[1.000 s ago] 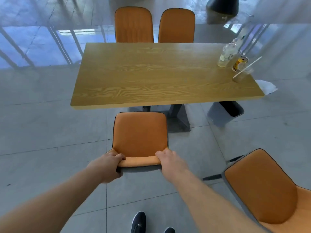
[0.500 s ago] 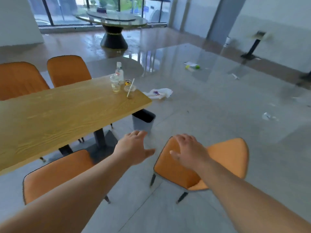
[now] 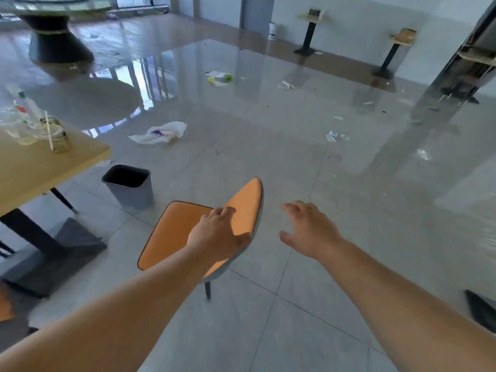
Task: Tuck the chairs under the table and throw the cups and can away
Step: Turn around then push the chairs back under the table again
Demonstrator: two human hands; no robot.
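An orange chair [image 3: 171, 232] stands on the tiled floor away from the wooden table [image 3: 40, 167], its backrest edge-on toward me. My left hand [image 3: 217, 234] reaches over the backrest top with fingers spread, at or just touching it. My right hand [image 3: 308, 229] hovers open to the right of the chair, holding nothing. On the table's corner stand a clear cup with a straw [image 3: 57, 138], another plastic cup [image 3: 20, 130], a can [image 3: 52, 122] behind them and a clear bottle [image 3: 26, 106].
A grey bin [image 3: 128, 186] stands on the floor between table and chair. A white plastic bag [image 3: 161, 132] and scattered litter lie on the glossy floor beyond. The table's dark pedestal base [image 3: 53, 253] sits left. A round table [image 3: 53, 36] stands far back left.
I let go of the first chair, now tucked at the table, and turned right. The view swung onto the second chair, and both open hands came over and beside its backrest.
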